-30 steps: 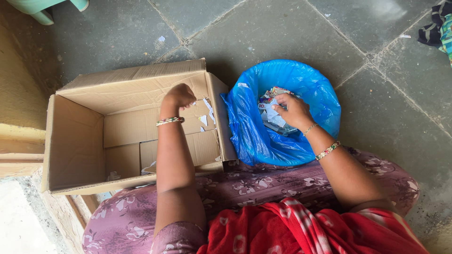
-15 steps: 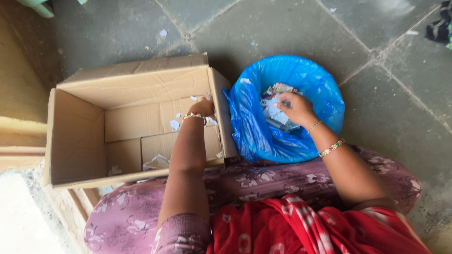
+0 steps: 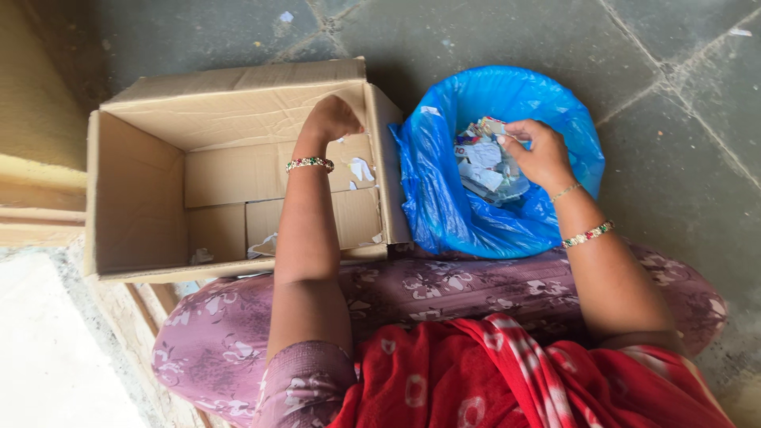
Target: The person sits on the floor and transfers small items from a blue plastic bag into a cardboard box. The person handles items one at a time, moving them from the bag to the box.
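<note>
An open cardboard box (image 3: 135, 198) lies on its side at my left, with white paper scraps (image 3: 361, 169) scattered on its inner flaps. My left hand (image 3: 331, 119) is raised inside the box near its right wall, curled into a fist, with a bit of white paper showing under the fingers. To the right stands a bin lined with a blue plastic bag (image 3: 444, 214), holding torn printed paper pieces (image 3: 483, 170). My right hand (image 3: 541, 150) reaches into the bin and pinches one paper piece at the top of the pile.
I sit on a grey stone-tile floor (image 3: 674, 182) with my legs in purple floral cloth (image 3: 444, 297) right against the box and bin. A wooden step (image 3: 32, 222) runs along the left. Small paper bits lie on the floor beyond the box.
My left hand dipped to the scraps on the box flap, then rose in a fist toward the box's upper right. My right hand stayed in the bin. The view shifted downward.
</note>
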